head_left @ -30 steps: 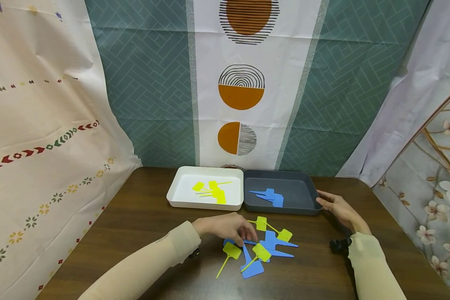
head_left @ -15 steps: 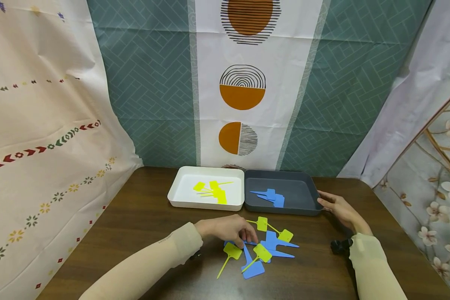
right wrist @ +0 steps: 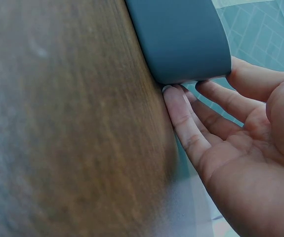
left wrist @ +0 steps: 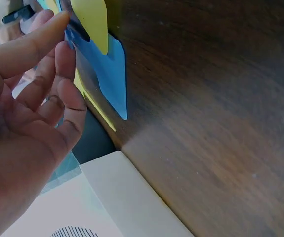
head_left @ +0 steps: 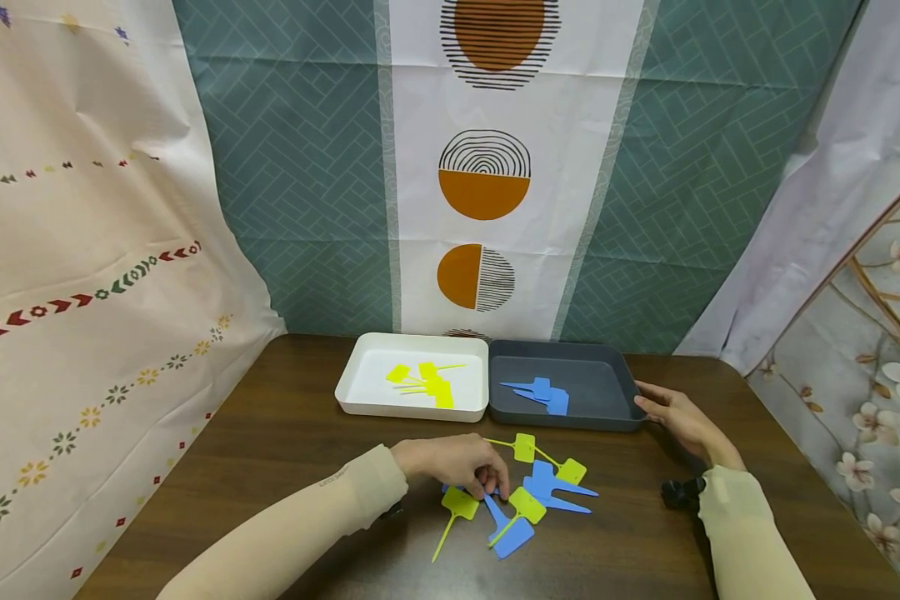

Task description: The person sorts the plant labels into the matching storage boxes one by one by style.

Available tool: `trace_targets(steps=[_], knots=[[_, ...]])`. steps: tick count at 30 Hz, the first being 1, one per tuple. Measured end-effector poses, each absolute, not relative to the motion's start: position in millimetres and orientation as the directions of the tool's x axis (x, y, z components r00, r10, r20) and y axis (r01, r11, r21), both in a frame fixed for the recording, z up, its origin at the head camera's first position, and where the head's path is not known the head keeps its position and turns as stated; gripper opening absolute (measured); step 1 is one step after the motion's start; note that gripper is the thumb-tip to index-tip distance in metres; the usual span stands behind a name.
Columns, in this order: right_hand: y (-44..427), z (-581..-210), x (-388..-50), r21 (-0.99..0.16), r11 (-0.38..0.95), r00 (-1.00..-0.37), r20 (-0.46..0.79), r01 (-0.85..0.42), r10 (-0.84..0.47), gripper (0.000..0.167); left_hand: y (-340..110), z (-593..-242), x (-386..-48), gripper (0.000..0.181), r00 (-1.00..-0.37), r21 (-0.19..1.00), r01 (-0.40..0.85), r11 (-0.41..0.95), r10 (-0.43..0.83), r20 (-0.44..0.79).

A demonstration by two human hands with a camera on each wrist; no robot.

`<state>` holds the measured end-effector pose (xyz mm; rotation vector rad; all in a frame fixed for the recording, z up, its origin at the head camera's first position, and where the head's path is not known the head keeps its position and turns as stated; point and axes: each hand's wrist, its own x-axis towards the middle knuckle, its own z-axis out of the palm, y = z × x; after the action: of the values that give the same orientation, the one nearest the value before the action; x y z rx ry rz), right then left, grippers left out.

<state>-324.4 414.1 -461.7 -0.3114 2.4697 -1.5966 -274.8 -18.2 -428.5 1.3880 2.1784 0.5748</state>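
My left hand [head_left: 461,462] is over a loose pile of T-shaped plant labels. Its thumb and fingertips pinch a blue plant label [left wrist: 113,74], whose broad head [head_left: 513,540] points toward me in the head view. A yellow plant label [head_left: 527,504] lies across that one, and another yellow label [head_left: 460,503] is just left of it. More blue labels [head_left: 543,483] and yellow labels [head_left: 525,447] lie to the right and behind. At the far right, my right hand [head_left: 678,421] holds the end of a dark grey tray [right wrist: 191,44], thumb at the rim and fingers at the base.
A white tray [head_left: 367,409] with several yellow labels stands against the left side of the dark grey tray. Several blue labels [head_left: 543,393] lie in the dark one. Both are near the back of the brown wooden table [head_left: 285,467], before a hanging patterned curtain [head_left: 307,208].
The left hand has shifted slightly toward me. The blue label at its fingertips has turned a little, and the yellow labels near it have moved slightly. The right hand stays at the tray.
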Motion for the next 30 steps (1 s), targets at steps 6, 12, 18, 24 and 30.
trace_targets(steps=[6,12,18,24,30], knots=[[414.9,-461.9,-324.7,-0.913,0.401,-0.962,-0.041,-0.074,-0.272,0.069,-18.6,-427.9,-274.4,0.026,-0.354,0.58,0.718,0.386,0.919,-0.172],[414.9,-462.1,-323.8,-0.921,0.384,-0.962,-0.048,-0.062,-0.27,0.07,-19.4,-423.1,-275.8,0.028,-0.353,0.59,0.703,0.397,0.915,-0.194],[416.0,-462.1,-323.6,-0.922,0.382,-0.962,-0.05,-0.059,-0.268,0.07,-20.7,-417.0,-277.3,0.029,-0.346,0.59,0.707,0.39,0.918,-0.192],[416.7,-462.5,-324.1,-0.913,0.404,-0.963,-0.058,-0.055,-0.263,0.07,-21.7,-414.6,-276.1,0.029,-0.339,0.579,0.718,0.387,0.92,-0.194],[417.1,-463.1,-324.6,-0.913,0.405,-0.963,-0.057,-0.056,-0.263,0.071,-24.9,-408.7,-274.3,0.027,-0.362,0.553,0.716,0.426,0.904,-0.228]])
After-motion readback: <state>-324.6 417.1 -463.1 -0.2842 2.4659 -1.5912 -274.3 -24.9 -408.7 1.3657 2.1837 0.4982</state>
